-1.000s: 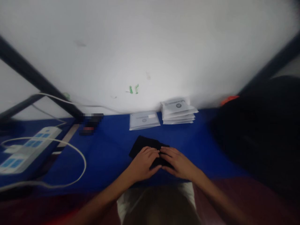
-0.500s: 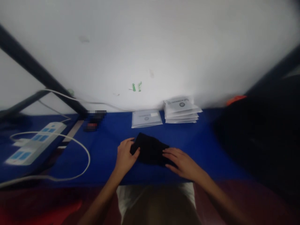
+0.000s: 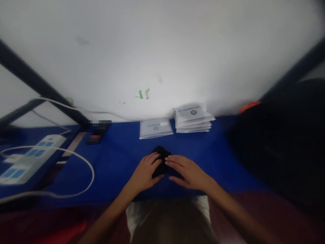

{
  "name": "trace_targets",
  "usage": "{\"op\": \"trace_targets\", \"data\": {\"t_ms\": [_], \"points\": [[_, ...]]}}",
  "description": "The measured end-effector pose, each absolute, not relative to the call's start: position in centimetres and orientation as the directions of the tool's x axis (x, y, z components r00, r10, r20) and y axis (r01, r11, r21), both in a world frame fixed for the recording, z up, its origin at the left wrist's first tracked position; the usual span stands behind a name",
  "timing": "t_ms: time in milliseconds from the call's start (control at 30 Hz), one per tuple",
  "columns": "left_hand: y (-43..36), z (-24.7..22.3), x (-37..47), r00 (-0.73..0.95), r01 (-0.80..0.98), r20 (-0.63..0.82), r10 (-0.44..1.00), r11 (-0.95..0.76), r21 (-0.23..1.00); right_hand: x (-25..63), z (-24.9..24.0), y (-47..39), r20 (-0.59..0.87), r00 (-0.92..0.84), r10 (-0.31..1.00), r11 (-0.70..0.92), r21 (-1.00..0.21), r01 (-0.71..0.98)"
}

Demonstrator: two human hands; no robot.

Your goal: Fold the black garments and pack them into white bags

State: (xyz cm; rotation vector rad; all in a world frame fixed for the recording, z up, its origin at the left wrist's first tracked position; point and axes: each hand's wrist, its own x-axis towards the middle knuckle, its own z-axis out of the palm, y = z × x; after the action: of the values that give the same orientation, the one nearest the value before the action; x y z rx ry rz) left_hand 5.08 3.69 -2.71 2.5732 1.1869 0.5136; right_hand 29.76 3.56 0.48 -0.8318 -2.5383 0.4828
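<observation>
A piece of black cloth (image 3: 160, 151), bunched or folded small, lies on the blue table surface (image 3: 114, 166) in front of me. My left hand (image 3: 147, 172) rests on its left side, fingers spread and stretched over it. From the other side, my right hand (image 3: 189, 172) touches the cloth with its fingertips, its fingers long and the thumb apart. Both hands partly cover the cloth. Beyond them lies a flat, whitish printed bag (image 3: 155, 129). Beside that bag stands a stack of similar bags (image 3: 193, 119).
On the left is a white power strip (image 3: 33, 156) with blue sockets and a looping white cable (image 3: 91, 169). A blurred dark object (image 3: 99, 132) lies near the wall. At right rises a large black mass (image 3: 281, 145), with something orange (image 3: 250, 106) behind it.
The black cloth has gone from a wide, flat shape to a smaller bundle. Both hands have come closer together over it. The view has shifted slightly.
</observation>
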Motion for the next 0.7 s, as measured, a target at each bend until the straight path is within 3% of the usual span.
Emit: {"op": "trace_targets", "data": {"t_ms": [100,200,367,467,533,633,700], "points": [[2.7,-1.8,5.3,0.685,0.601,0.175,0.708,-0.684,0.414,27.6,0.5,4.4,0.296,-0.780,0.552,0.793,-0.476,0.380],[2.2,-0.4,4.7,0.762,0.514,0.132,0.634,-0.715,0.474,26.5,-0.7,4.3,0.241,-0.791,0.562,0.774,-0.493,0.399],[5.5,0.2,1.2,0.655,0.556,0.229,0.720,-0.664,0.499,28.0,-2.9,2.0,0.166,-0.766,0.621,0.745,-0.426,0.513],[10.2,-0.6,-0.1,0.563,0.669,0.312,0.765,-0.644,0.371,29.0,-3.4,0.4,0.125,-0.764,0.633,0.750,-0.342,0.566],[13.8,-1.3,-0.2,0.557,0.752,0.284,0.780,-0.619,0.225,29.3,-3.9,-0.7,0.135,-0.759,0.637,0.764,-0.248,0.596],[18.4,-2.0,0.4,0.595,0.758,0.225,0.771,-0.632,0.162,29.8,-4.8,-2.2,0.212,-0.750,0.626,0.778,-0.106,0.619],[20.5,-2.2,0.7,0.639,0.738,0.170,0.750,-0.660,0.141,30.4,-5.2,-3.1,0.247,-0.747,0.617,0.781,-0.073,0.621]]}}
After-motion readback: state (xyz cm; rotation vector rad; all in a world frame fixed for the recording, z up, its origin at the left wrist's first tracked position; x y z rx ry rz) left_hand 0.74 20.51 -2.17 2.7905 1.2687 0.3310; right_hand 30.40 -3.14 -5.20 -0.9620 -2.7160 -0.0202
